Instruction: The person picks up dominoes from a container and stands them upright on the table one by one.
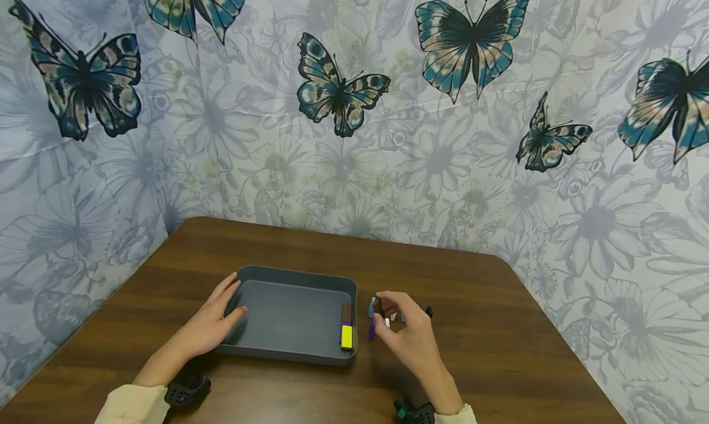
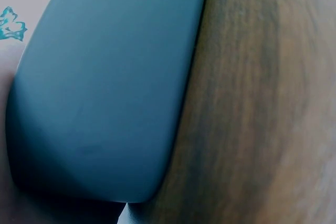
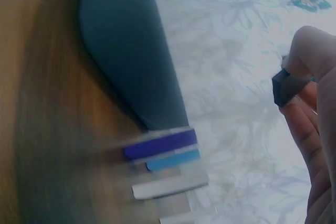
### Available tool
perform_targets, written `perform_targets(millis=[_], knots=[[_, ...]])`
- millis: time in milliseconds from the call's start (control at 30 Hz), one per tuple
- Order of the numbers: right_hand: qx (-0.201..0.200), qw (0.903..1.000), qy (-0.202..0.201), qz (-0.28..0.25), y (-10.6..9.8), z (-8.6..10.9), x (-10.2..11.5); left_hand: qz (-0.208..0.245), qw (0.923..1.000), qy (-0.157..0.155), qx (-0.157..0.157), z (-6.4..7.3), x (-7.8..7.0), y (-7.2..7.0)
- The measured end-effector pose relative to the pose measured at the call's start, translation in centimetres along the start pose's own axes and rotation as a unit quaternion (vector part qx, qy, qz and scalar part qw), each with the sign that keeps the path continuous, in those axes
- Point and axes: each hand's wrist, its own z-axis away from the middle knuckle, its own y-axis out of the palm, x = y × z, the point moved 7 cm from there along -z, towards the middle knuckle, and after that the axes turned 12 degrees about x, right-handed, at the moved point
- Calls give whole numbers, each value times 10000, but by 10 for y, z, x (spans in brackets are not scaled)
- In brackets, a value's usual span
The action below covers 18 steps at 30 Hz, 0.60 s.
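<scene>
My right hand (image 1: 410,332) pinches a small dark block (image 3: 286,87) between thumb and fingers, just right of a grey tray (image 1: 293,355). My left hand (image 1: 207,325) rests at the tray's left side, its fingers extended along the rim. Inside the tray, by its right wall, lie a yellow block (image 1: 346,336) and a brown block (image 1: 346,312), with a bit of purple showing between them. Beneath and around my right hand lie a purple block (image 3: 160,144), a blue block (image 3: 174,160) and a white block (image 3: 170,185); the hand partly hides them in the head view.
A brown wooden table (image 1: 266,393) bears everything, with its far edge against a cloth (image 1: 354,178) printed with flowers and butterflies. A black piece (image 1: 429,311) shows just beyond my right hand. Both wrists wear dark bands.
</scene>
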Motion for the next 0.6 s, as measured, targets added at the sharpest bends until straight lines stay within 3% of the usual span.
perform_targets(millis=[600], knots=[[517, 9956, 698, -355, -18, 10, -26, 21, 10000, 27, 13, 0, 0, 1]])
